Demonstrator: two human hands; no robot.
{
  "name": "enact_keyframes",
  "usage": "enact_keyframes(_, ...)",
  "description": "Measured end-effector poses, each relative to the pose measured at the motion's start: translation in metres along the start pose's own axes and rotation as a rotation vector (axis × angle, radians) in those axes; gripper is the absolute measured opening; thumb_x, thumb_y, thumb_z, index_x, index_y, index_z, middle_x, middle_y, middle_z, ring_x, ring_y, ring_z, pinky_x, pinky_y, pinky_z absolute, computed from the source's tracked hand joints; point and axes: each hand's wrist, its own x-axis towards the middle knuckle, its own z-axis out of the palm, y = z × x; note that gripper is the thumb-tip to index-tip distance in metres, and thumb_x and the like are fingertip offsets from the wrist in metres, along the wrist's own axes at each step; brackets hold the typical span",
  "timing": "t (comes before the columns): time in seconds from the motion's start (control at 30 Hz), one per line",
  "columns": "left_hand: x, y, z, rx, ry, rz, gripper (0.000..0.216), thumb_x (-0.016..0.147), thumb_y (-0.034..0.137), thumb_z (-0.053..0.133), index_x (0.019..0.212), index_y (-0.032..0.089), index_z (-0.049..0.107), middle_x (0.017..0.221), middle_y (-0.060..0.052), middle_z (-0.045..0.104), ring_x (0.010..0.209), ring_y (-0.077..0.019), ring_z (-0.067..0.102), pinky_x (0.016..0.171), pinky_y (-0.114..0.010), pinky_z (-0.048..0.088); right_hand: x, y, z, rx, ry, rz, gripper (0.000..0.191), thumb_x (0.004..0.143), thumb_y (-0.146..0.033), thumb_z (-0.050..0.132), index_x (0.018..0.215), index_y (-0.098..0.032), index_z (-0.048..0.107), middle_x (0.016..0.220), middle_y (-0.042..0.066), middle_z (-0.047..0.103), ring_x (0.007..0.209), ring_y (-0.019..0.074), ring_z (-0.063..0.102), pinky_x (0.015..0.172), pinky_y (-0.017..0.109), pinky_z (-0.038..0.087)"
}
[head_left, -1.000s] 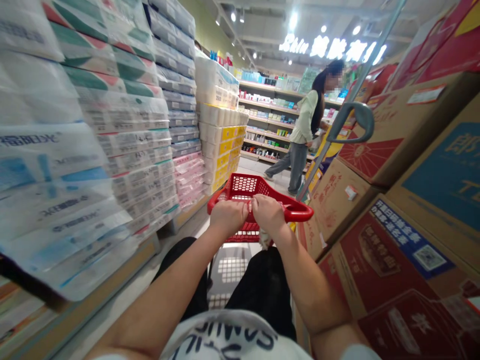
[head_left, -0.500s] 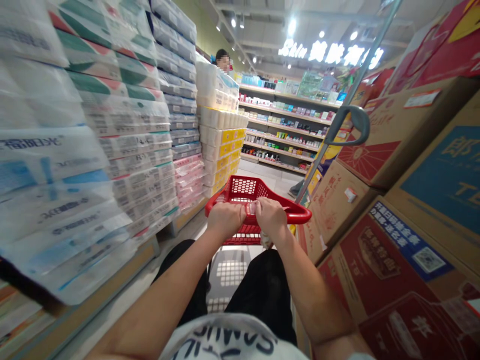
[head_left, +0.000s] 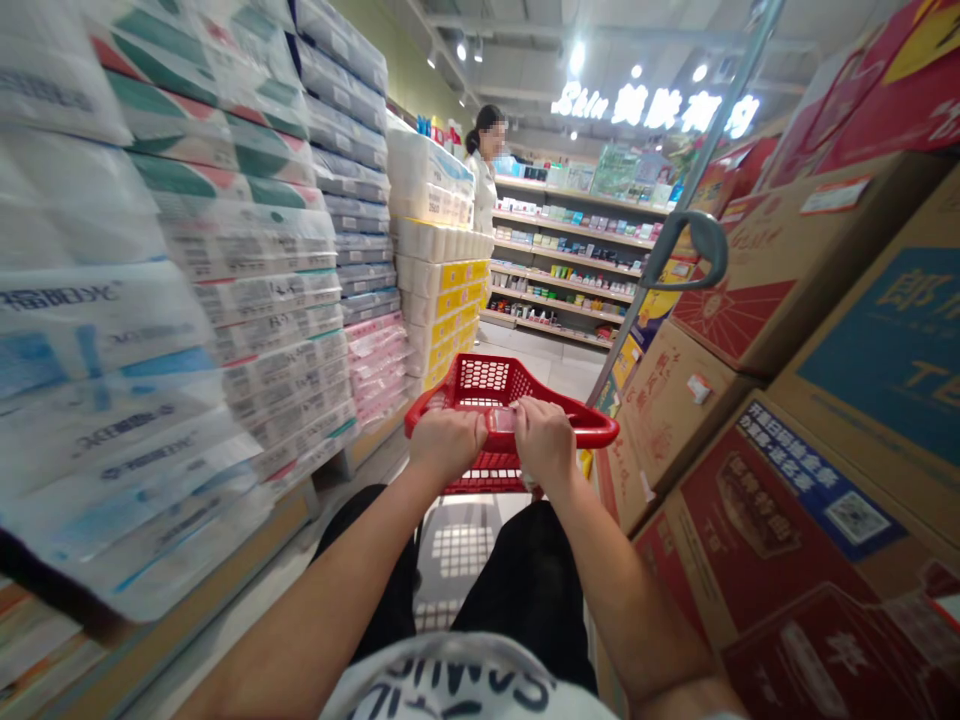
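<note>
Both of my hands are wrapped round the red handle [head_left: 598,431] of a shopping cart. My left hand [head_left: 448,443] grips it left of the middle, and my right hand [head_left: 546,438] holds it just right of a small label plate [head_left: 502,421] at the centre. Beyond the handle, the cart's red perforated basket wall [head_left: 517,377] rises. Under my arms a grey lower grid [head_left: 457,537] shows between my knees. Below my right palm is a small pale patch that I cannot make out.
Tall stacks of wrapped tissue packs [head_left: 262,250] line the left side. Cardboard cartons [head_left: 810,490] are piled close on the right, beside a slanted metal pole with a grey loop handle [head_left: 690,250]. Ahead stand product shelves [head_left: 577,240] and a person [head_left: 484,180].
The person ahead has moved right, out from behind the tissue stack, and now shows down to the torso. My hands keep the same hold on the cart handle.
</note>
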Motion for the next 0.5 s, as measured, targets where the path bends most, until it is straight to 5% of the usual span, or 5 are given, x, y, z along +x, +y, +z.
enact_keyframes(0.13, -0.002, -0.002, -0.002, 0.009, 0.002, 0.001, 0.042, 0.095, 0.029, 0.032, 0.075, 0.016, 0.067, 0.07, -0.01, 0.07, 0.067, -0.0237, 0.065, 0.066, -0.036, 0.04, -0.022, -0.001, 0.006, 0.057, 0.182, -0.089, 0.032, 0.096, -0.021, 0.042, 0.116, -0.013, 0.065, 0.125, 0.013, 0.065, 0.123, 0.0226, 0.055, 0.107, 0.039, 0.037)
enact_keyframes(0.37, -0.002, -0.002, -0.006, 0.032, -0.033, -0.011, 0.042, 0.095, 0.03, 0.031, 0.077, 0.017, 0.066, 0.071, -0.01, 0.07, 0.066, -0.0244, 0.065, 0.065, -0.036, 0.039, 0.001, 0.002, -0.003, 0.023, -0.053, 0.048, 0.03, 0.097, -0.021, 0.041, 0.101, -0.016, 0.07, 0.108, 0.01, 0.072, 0.103, 0.0212, 0.065, 0.1, 0.037, 0.041)
enact_keyframes(0.5, -0.003, -0.003, -0.005, 0.028, -0.021, -0.009, 0.04, 0.095, 0.029, 0.033, 0.077, 0.017, 0.066, 0.071, -0.01, 0.069, 0.067, -0.0243, 0.065, 0.066, -0.036, 0.04, -0.015, 0.003, 0.005, 0.046, 0.122, -0.004, 0.032, 0.097, -0.021, 0.04, 0.112, -0.014, 0.066, 0.12, 0.013, 0.067, 0.117, 0.0224, 0.059, 0.106, 0.04, 0.037)
